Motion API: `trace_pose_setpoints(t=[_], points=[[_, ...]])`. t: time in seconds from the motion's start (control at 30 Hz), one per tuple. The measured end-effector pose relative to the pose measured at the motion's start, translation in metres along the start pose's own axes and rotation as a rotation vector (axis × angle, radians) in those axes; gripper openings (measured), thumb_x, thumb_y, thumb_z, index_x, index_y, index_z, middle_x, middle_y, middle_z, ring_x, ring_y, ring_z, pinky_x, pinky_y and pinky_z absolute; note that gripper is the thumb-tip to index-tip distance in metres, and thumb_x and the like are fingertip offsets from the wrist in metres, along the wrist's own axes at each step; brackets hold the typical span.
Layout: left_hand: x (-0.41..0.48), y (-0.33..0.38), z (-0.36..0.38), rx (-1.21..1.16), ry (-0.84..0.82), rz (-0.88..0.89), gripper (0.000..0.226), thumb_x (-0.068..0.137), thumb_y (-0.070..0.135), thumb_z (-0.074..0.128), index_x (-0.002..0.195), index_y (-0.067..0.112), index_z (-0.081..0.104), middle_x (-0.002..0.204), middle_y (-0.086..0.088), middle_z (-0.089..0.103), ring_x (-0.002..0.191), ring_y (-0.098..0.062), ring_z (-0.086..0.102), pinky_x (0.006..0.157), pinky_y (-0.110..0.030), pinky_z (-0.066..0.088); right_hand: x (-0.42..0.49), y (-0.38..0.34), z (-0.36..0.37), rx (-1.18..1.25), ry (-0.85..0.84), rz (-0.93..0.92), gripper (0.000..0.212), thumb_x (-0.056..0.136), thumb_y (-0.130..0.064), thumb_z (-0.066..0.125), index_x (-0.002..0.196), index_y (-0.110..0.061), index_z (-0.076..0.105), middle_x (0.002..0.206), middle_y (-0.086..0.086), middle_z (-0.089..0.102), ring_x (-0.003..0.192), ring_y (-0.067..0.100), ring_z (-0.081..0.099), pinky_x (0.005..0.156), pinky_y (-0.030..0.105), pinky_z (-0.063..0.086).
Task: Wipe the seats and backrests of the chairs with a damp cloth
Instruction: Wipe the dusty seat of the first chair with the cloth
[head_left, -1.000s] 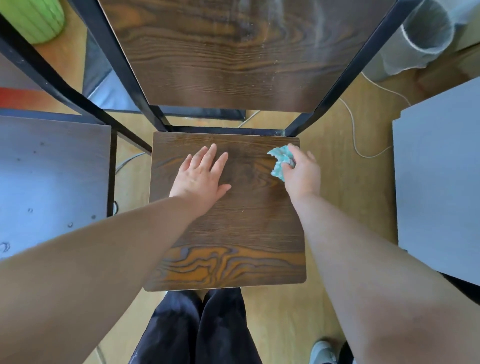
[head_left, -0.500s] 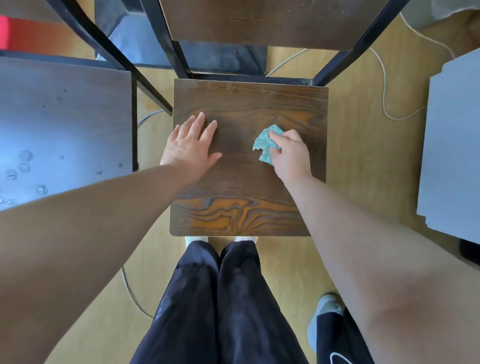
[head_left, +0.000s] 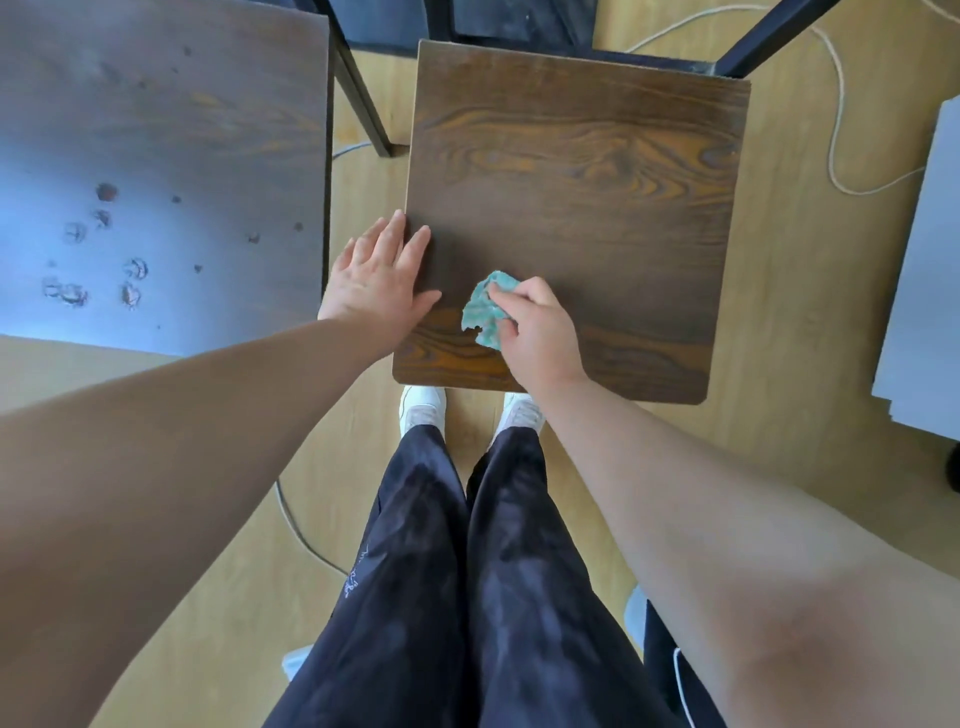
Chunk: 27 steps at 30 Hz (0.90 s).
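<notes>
You look to be mid-wipe on the wooden chair seat, working its near-left corner, just beyond your dark trousers and white shoes, whose toes sit under the seat's front edge.

Your right hand has its fingers curled around a crumpled teal cloth, pinching it into a wad and pressing it on the wood close to the front edge. Your left hand lies flat with straight fingers close together. It rests on the seat's left edge, part of the palm overhanging the side, and seems to be steadying the chair. It holds nothing.

Bunched like that, the cloth covers only a small patch, so the next move probably calls for overlapping strokes to the right along the front. After that, work away from you over the wide stretch of grain that lies beyond the cloth. I cannot tell from the sheen which parts are already damp.

Further out, a dark surface to the left carries scattered water drops. Black frame legs stand at the seat's far corners, and a pale cable loops over the floor. The backrest is out of view, so plan to look up for it.
</notes>
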<state>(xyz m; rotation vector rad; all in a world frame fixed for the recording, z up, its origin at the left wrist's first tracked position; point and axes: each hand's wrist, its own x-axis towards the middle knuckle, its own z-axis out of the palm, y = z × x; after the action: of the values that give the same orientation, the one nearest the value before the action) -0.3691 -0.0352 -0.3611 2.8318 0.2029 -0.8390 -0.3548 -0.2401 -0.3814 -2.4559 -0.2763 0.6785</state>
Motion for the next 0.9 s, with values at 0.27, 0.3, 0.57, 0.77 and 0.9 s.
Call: trace_pose_setpoints(t=[0.27, 0.3, 0.57, 0.77, 0.9], points=[[-0.027, -0.023, 0.006, 0.006, 0.012, -0.007, 0.066, 0.104, 0.046, 0.039, 0.158, 0.021, 0.012, 0.167, -0.009, 0.005, 0.152, -0.029, 0.007, 0.122, -0.046, 0.014, -0.042, -0.026, 0.045, 0.012, -0.209, -0.097, 0.043, 0.094, -0.005, 0.055, 0.135, -0.019, 0.060, 0.118, -0.002, 0.054, 0.110, 0.018, 0.054, 0.092, 0.031, 0.048], [-0.029, -0.025, 0.005, 0.006, 0.015, -0.009, 0.065, 0.104, 0.046, 0.038, 0.159, 0.021, 0.011, 0.167, -0.009, 0.005, 0.153, -0.029, 0.006, 0.123, -0.046, 0.014, -0.045, -0.028, 0.048, -0.001, -0.253, -0.115, 0.042, 0.095, -0.006, 0.054, 0.135, -0.019, 0.059, 0.118, -0.002, 0.054, 0.110, 0.018, 0.053, 0.091, 0.028, 0.046], [-0.026, -0.027, -0.007, 0.039, 0.010, -0.024, 0.064, 0.105, 0.046, 0.033, 0.159, 0.023, 0.008, 0.167, -0.006, 0.001, 0.153, -0.027, 0.004, 0.123, -0.045, 0.012, -0.043, -0.041, 0.030, 0.003, -0.294, -0.126, 0.043, 0.097, -0.006, 0.049, 0.137, -0.020, 0.058, 0.114, -0.003, 0.050, 0.104, 0.014, 0.053, 0.087, 0.026, 0.048], [0.010, 0.001, -0.033, 0.032, 0.026, -0.010, 0.065, 0.104, 0.047, 0.034, 0.159, 0.024, 0.008, 0.167, -0.006, 0.001, 0.153, -0.025, 0.002, 0.123, -0.044, 0.013, 0.024, -0.008, -0.074, 0.078, 0.092, 0.079, 0.038, 0.097, -0.005, 0.052, 0.133, -0.013, 0.060, 0.110, -0.004, 0.047, 0.098, 0.009, 0.051, 0.090, 0.020, 0.047], [0.042, 0.028, -0.051, 0.011, 0.038, 0.019, 0.066, 0.104, 0.046, 0.035, 0.159, 0.024, 0.007, 0.167, -0.004, -0.001, 0.153, -0.025, 0.000, 0.124, -0.044, 0.011, 0.089, 0.036, -0.155, 0.043, 0.272, 0.236, 0.038, 0.099, -0.006, 0.050, 0.134, -0.016, 0.060, 0.114, -0.004, 0.047, 0.099, 0.011, 0.052, 0.089, 0.015, 0.040]])
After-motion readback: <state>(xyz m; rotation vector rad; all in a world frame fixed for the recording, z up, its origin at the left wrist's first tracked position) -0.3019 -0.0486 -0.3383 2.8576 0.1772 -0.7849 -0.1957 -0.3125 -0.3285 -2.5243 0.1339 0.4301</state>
